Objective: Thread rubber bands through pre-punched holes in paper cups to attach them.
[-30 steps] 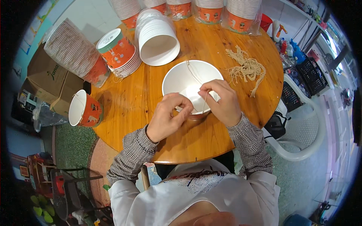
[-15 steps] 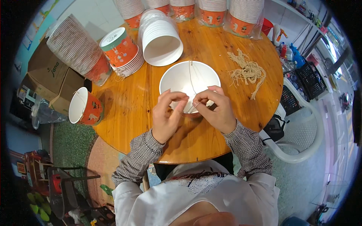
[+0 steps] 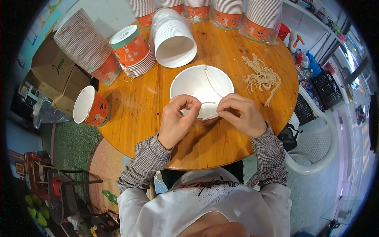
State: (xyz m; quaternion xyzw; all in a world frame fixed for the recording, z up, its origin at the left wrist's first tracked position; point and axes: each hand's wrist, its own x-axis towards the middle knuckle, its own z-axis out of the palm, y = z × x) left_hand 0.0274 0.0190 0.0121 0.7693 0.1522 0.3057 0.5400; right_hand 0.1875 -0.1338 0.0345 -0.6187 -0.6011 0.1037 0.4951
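A white-lined paper bucket (image 3: 183, 83) stands upright on the round wooden table, its mouth facing up. A thin twine cord (image 3: 210, 83) hangs from its far rim across the inside to my right hand. Over the near side of the mouth, my left hand (image 3: 176, 123) pinches the twine between thumb and fingers. To its right, my right hand (image 3: 245, 115) pinches the cord too, and a short length spans the gap between them. My fingertips partly hide the near rim and whatever is fastened there.
A loose bundle of twine (image 3: 263, 79) lies to the right. An orange bucket with a string (image 3: 98, 113) stands at the left edge. Behind are an upside-down bucket stack (image 3: 132, 51), a stack on its side (image 3: 175, 47) and several wrapped stacks. A cardboard box (image 3: 55, 69) is beyond the left edge.
My hands have drawn apart, the right one moving rightward, and a short stretch of twine now shows between them. The whole view has shifted slightly.
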